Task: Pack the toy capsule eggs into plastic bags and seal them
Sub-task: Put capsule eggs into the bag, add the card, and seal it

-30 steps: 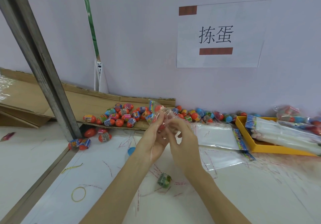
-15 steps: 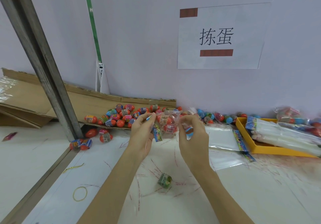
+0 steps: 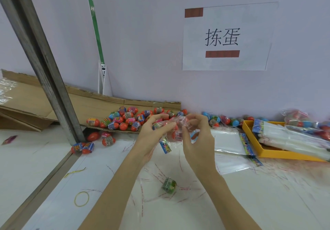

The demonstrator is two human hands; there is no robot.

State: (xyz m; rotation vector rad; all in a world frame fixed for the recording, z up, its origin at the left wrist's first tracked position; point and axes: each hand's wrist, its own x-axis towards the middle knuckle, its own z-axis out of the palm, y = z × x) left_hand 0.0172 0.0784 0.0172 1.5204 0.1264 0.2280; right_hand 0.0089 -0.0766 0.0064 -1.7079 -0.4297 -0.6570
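Head view puts both hands raised over the desk [image 3: 53, 158] with a small clear plastic bag [image 3: 175, 131] between them: the left hand [image 3: 151, 138] has its grip pinching the bag's left side between thumb and curled fingers, and the right hand [image 3: 197, 140] pinches the crumpled top of the bag with thumb and fingertips. The bag is glossy and wrinkled, with orange-red capsule eggs showing through the film, and a blue printed header strip [image 3: 165, 146] hangs from its lower edge between the two wrists. Below the hands, one green-wrapped egg [image 3: 169, 185] lies alone on the white surface among thin red scraps, and a yellow rubber band [image 3: 81, 198] lies to the lower left. Behind the hands, a heap of loose eggs [image 3: 128, 119], mostly orange with coloured wrap bands, sits on flattened cardboard [image 3: 35, 105], and more eggs line the wall to the right. Flat empty bags [image 3: 230, 143] with blue headers lie just right of the hands, beside a yellow tray [image 3: 267, 155] stacked with more bags. A paper sign [image 3: 226, 37] hangs on the wall.
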